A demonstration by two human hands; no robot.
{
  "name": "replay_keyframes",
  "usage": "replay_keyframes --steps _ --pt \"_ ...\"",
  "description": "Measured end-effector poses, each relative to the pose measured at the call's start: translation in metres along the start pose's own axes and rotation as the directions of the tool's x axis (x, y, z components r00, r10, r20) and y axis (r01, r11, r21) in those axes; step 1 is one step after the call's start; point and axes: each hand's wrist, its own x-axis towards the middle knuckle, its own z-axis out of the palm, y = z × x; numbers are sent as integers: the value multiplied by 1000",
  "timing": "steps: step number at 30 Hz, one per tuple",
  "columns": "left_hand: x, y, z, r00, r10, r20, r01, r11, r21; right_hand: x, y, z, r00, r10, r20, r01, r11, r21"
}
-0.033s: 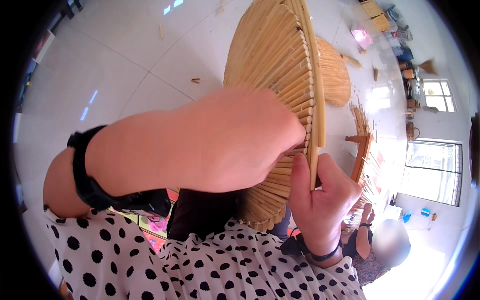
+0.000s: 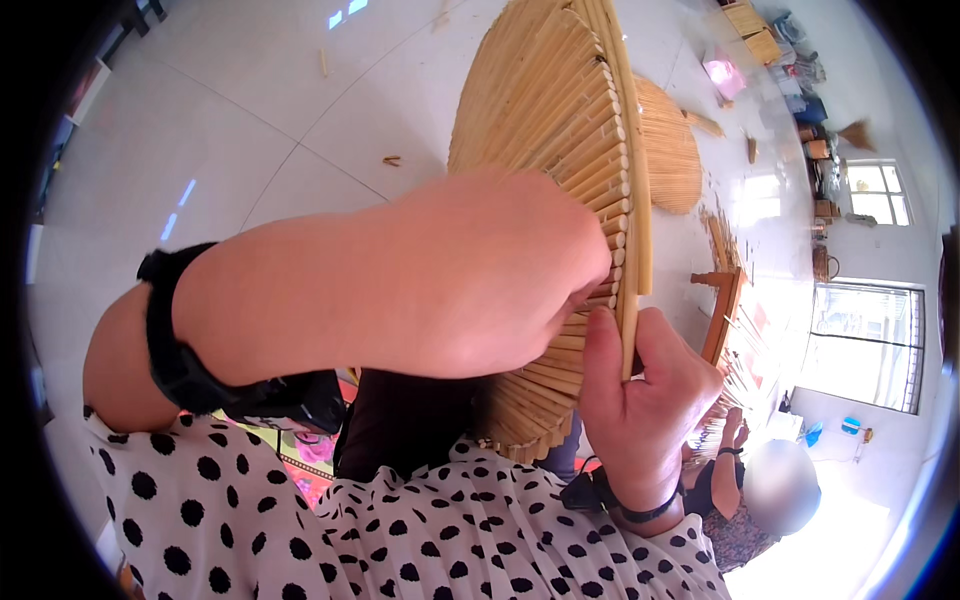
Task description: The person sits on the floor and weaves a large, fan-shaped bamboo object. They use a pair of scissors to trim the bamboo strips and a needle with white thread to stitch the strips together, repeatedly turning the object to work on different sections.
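Observation:
A large round piece made of thin, straw-coloured sticks [image 2: 535,105] stands tilted in front of me, its cut stick ends lined up along the right edge. A long flat rim strip [image 2: 640,220] runs beside those ends. My left hand [image 2: 510,265] is closed at the stick ends near the middle of this edge; its fingers are turned away, and what they grip is hidden. Just below, my right hand [image 2: 645,400] pinches the rim strip between thumb and fingers, the thumb close to the stick ends. The piece's lower end reaches down to my lap.
A second round stick piece [image 2: 668,150] lies on the tiled floor behind. Further right are a wooden frame [image 2: 725,310] and loose sticks. Another person [image 2: 735,490] sits at the lower right. Baskets and boxes line the wall, and small stick scraps [image 2: 391,160] lie on the floor.
My left hand and forearm have shifted slightly upward at the stick edge. My right hand stays where it was on the rim strip.

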Motion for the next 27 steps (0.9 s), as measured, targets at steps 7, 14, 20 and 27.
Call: replay_keyframes --steps 7,14,20,27 --pt "0 -5 13 1000 8 -3 -9 993 -120 0 -2 0 1000 -4 -4 4 1000 -1" --pt "13 13 -7 824 -412 388 537 786 -306 0 -3 1 1000 -12 -17 12 1000 5" --pt "3 3 0 965 -161 207 229 901 -369 -1 -4 -1 1000 -7 -8 8 1000 21" --pt "-5 -2 -1 975 -150 161 193 936 -296 0 -3 -1 1000 -2 -11 2 1000 12"
